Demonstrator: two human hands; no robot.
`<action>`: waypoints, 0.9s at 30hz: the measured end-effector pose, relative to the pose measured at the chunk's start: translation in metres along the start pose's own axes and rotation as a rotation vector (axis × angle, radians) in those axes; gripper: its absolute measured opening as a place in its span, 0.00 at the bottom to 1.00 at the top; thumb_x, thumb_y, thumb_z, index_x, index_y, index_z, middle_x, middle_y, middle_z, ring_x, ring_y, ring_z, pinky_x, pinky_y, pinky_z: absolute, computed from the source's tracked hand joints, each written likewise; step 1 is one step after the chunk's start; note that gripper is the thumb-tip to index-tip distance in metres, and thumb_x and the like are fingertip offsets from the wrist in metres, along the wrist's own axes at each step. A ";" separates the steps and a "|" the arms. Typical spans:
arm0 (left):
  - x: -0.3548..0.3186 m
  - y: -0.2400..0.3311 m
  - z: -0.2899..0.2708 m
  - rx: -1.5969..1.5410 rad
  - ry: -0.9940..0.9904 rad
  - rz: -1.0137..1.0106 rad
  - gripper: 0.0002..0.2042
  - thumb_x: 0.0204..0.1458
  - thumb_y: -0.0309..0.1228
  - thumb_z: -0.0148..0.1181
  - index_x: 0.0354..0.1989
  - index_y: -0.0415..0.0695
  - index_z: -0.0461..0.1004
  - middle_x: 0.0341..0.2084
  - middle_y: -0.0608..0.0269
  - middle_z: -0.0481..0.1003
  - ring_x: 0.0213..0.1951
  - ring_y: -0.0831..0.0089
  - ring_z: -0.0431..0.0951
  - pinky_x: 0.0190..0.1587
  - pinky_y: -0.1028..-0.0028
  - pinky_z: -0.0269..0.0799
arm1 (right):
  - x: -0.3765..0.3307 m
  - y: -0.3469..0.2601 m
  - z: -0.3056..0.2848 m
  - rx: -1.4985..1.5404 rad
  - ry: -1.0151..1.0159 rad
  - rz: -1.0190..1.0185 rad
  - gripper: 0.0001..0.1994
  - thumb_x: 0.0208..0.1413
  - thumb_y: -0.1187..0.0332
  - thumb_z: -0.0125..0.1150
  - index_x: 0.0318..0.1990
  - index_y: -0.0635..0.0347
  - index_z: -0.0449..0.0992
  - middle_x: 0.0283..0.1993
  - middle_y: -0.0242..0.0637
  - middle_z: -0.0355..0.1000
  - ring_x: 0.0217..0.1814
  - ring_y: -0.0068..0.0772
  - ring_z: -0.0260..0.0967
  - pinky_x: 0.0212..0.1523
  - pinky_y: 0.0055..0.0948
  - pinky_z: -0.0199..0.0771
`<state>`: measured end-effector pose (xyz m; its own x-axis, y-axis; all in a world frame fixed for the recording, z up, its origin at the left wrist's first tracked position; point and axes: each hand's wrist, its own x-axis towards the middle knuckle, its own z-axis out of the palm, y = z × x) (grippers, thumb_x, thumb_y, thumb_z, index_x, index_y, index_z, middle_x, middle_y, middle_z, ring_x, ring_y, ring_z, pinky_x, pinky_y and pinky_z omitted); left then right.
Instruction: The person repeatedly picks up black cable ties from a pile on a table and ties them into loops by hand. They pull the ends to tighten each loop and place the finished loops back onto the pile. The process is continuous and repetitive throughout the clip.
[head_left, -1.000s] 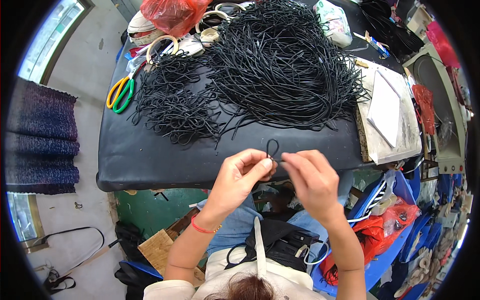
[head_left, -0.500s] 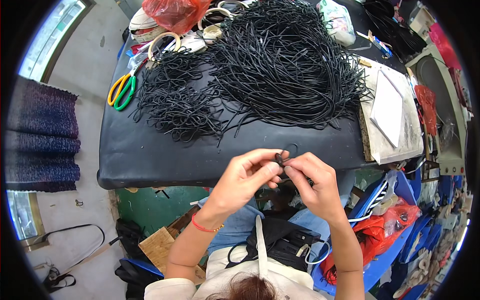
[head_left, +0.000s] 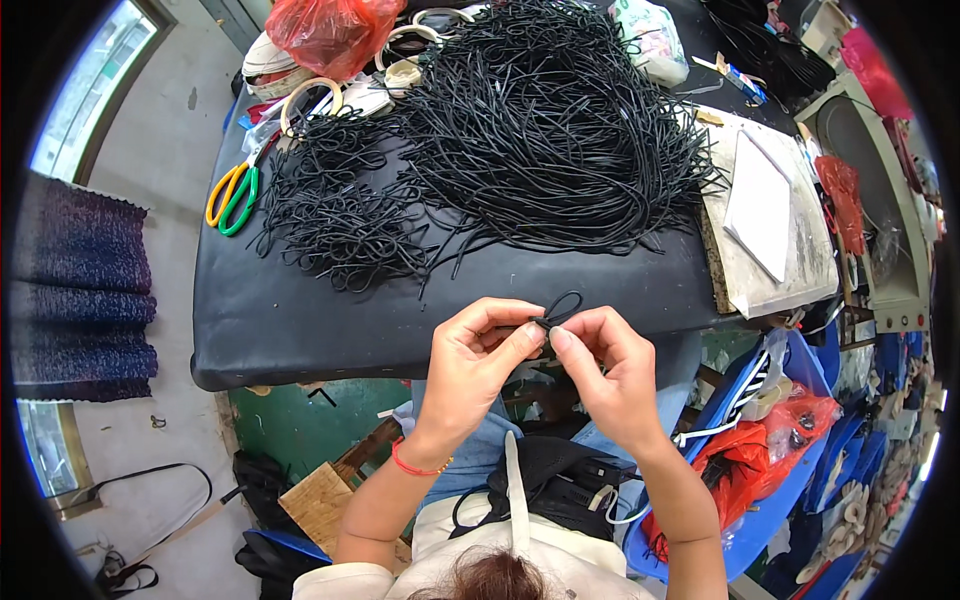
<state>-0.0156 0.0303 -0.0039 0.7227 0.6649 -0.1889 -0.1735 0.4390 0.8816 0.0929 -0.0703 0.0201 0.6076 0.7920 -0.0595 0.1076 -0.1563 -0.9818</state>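
Between my two hands, just off the near edge of the black table, is a thin black cord bent into a small loop. My left hand pinches it between thumb and forefinger. My right hand closes thumb and fingertips on the cord beside the loop; the spot where the fingers meet is partly hidden. Beyond them lies a large coiled heap of black cords. A smaller pile of looped, tangled black cords sits to its left.
Scissors with yellow and green handles lie at the table's left. A red plastic bag and tape rolls are at the back left. At right, a worn board carries white paper. A blue bin stands below it.
My hands have shifted slightly left, and the cord's loop now shows plainly above my fingertips. The whole table view has slid slightly left.
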 end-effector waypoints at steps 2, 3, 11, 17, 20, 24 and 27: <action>-0.002 -0.006 0.007 0.040 0.060 0.096 0.08 0.49 0.19 0.57 0.38 0.36 0.71 0.32 0.62 0.74 0.33 0.81 0.74 0.36 0.82 0.71 | 0.000 -0.005 0.006 -0.108 0.071 -0.071 0.05 0.48 0.74 0.61 0.28 0.66 0.70 0.21 0.29 0.69 0.21 0.10 0.62 0.20 0.13 0.62; -0.003 -0.009 0.011 0.091 0.094 0.164 0.09 0.48 0.19 0.57 0.39 0.36 0.70 0.32 0.62 0.74 0.33 0.81 0.74 0.37 0.81 0.71 | 0.001 -0.005 0.007 -0.110 0.079 -0.073 0.06 0.48 0.74 0.61 0.28 0.65 0.70 0.21 0.29 0.69 0.21 0.10 0.61 0.19 0.13 0.61; -0.006 0.005 0.002 0.364 -0.039 0.016 0.20 0.46 0.18 0.59 0.46 0.40 0.59 0.33 0.61 0.72 0.34 0.81 0.72 0.38 0.82 0.69 | 0.016 0.005 -0.006 -0.386 0.034 -0.346 0.10 0.47 0.68 0.64 0.33 0.64 0.73 0.27 0.33 0.66 0.26 0.17 0.63 0.28 0.16 0.63; -0.007 0.010 0.001 0.285 -0.193 -0.102 0.23 0.44 0.16 0.57 0.49 0.39 0.58 0.33 0.62 0.72 0.37 0.81 0.71 0.42 0.80 0.67 | 0.016 0.003 -0.008 0.356 -0.056 0.218 0.07 0.52 0.68 0.60 0.30 0.64 0.74 0.25 0.25 0.69 0.28 0.11 0.62 0.31 0.14 0.63; -0.010 0.008 0.004 0.251 -0.223 -0.128 0.18 0.45 0.19 0.59 0.46 0.38 0.65 0.33 0.64 0.72 0.35 0.83 0.70 0.39 0.83 0.67 | 0.016 0.013 -0.006 0.404 -0.002 0.223 0.09 0.52 0.66 0.60 0.29 0.62 0.72 0.25 0.25 0.68 0.27 0.10 0.60 0.30 0.14 0.62; -0.011 0.001 0.008 0.207 -0.170 -0.156 0.09 0.48 0.23 0.60 0.38 0.37 0.72 0.27 0.67 0.74 0.29 0.87 0.70 0.32 0.86 0.67 | 0.013 0.016 -0.002 0.397 0.053 0.246 0.10 0.53 0.63 0.60 0.29 0.60 0.71 0.25 0.24 0.67 0.27 0.10 0.59 0.30 0.14 0.61; -0.010 -0.002 0.005 0.218 -0.106 -0.078 0.06 0.48 0.23 0.59 0.35 0.37 0.74 0.25 0.69 0.74 0.28 0.87 0.70 0.30 0.86 0.67 | 0.011 0.013 -0.005 0.462 0.076 0.341 0.10 0.54 0.62 0.58 0.28 0.60 0.71 0.25 0.23 0.66 0.27 0.10 0.59 0.30 0.14 0.60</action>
<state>-0.0193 0.0196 -0.0016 0.7961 0.5624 -0.2235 0.0254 0.3381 0.9408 0.1055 -0.0664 0.0074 0.6041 0.6949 -0.3902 -0.4486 -0.1081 -0.8872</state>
